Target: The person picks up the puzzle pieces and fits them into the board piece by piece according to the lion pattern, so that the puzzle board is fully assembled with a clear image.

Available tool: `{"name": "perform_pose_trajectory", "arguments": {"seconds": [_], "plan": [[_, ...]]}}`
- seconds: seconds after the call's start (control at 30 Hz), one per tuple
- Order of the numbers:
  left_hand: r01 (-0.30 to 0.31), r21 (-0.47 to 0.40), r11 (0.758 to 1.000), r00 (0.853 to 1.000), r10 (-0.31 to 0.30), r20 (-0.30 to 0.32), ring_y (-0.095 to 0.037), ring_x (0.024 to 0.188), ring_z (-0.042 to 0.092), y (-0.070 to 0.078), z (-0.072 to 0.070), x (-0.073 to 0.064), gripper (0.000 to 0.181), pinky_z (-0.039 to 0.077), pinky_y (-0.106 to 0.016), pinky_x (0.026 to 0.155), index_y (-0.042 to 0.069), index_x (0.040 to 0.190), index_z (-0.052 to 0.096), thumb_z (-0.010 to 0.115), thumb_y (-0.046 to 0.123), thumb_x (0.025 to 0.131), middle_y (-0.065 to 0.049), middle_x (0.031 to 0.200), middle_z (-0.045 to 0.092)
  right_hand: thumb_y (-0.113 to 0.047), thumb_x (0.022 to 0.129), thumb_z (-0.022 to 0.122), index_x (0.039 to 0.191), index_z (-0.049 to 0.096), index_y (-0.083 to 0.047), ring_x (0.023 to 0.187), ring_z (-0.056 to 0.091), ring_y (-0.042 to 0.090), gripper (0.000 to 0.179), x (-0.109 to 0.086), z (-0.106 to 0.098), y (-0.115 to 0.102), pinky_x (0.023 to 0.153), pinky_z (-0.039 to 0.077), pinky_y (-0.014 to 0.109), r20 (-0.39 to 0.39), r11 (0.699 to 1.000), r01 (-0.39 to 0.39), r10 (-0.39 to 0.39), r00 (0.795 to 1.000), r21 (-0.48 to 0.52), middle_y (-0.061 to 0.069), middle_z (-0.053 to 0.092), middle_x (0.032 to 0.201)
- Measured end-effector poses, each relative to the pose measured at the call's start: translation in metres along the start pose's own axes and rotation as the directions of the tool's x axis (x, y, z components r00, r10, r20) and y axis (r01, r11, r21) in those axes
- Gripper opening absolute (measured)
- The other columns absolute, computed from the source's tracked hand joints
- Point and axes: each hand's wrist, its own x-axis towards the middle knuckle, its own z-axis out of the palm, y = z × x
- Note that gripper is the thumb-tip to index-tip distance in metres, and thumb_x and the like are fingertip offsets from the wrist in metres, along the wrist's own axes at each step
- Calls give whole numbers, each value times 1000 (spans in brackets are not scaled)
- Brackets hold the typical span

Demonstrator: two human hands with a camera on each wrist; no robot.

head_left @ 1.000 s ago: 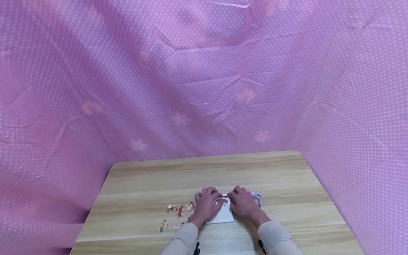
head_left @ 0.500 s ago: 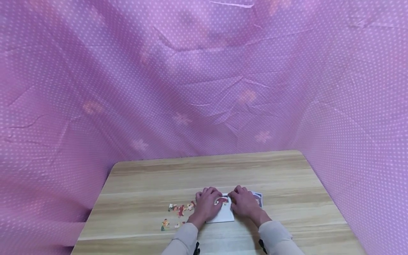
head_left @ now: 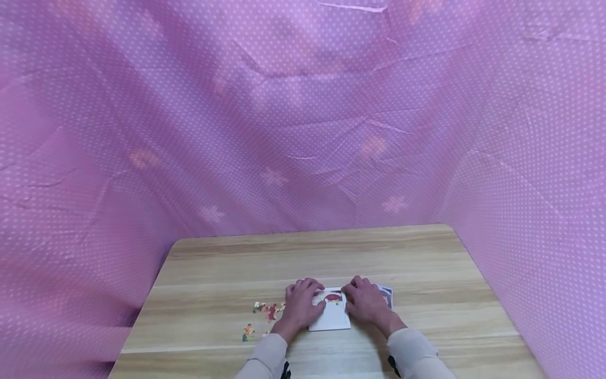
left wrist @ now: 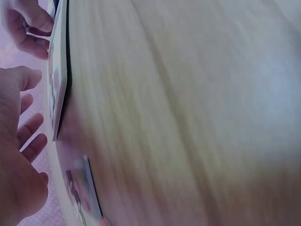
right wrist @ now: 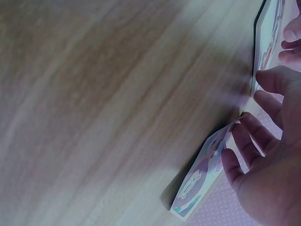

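A white puzzle board (head_left: 330, 319) lies on the table between my hands, with a strip of red and dark picture pieces (head_left: 333, 298) along its far side. My left hand (head_left: 301, 306) is at the board's left side, its fingers spread and loosely bent, the thumb over the board. In the left wrist view that palm shows nothing held. My right hand (head_left: 367, 302) rests at the far right corner, thumb (right wrist: 273, 79) and fingertips right at the board's edge. Partly hidden beneath its outer fingers is a printed picture card (right wrist: 197, 181).
Several loose jigsaw pieces (head_left: 272, 311) lie on the wooden table (head_left: 213, 273) left of my left hand, some partly hidden by it. Another small cluster of pieces (head_left: 248, 331) sits nearer me. A pink dotted cloth (head_left: 303, 131) hangs around the table's back and sides.
My left hand has shifted left, uncovering more of the board's left part and covering more loose pieces. My right hand stays at the right edge. The whole view has drifted slightly.
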Motion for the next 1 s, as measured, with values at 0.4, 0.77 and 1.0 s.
{"name": "perform_pose_trajectory", "arguments": {"seconds": [0.4, 0.77, 1.0], "plan": [[78, -21, 997, 997, -78, 10, -18, 114, 50, -17, -18, -15, 32, 33, -50, 100, 29, 112, 65, 69, 39, 82, 7, 120, 59, -35, 84, 69, 120, 66, -19, 98, 48, 20, 39, -3, 1, -3, 84, 42, 41, -13, 999, -17, 17, 1000, 32, 2, 56, 110], [173, -58, 983, 984, -175, -35, -15, 109, 49, -28, -29, -41, 38, 33, -48, 97, 28, 113, 66, 72, 36, 77, 8, 118, 59, -35, 84, 68, 120, 66, -20, 97, 48, 21, 39, -13, 3, -3, 83, 41, 40, -14, 999, 1, -1, 1000, 34, 1, 55, 109], [212, -66, 975, 976, -215, -37, -16, 111, 49, -28, -39, -57, 37, 34, -49, 98, 27, 113, 65, 72, 37, 78, 8, 119, 59, -35, 84, 68, 118, 67, -19, 96, 49, 20, 38, -23, 0, -1, 81, 42, 40, -17, 999, 17, -17, 1000, 35, 1, 56, 109]]}}
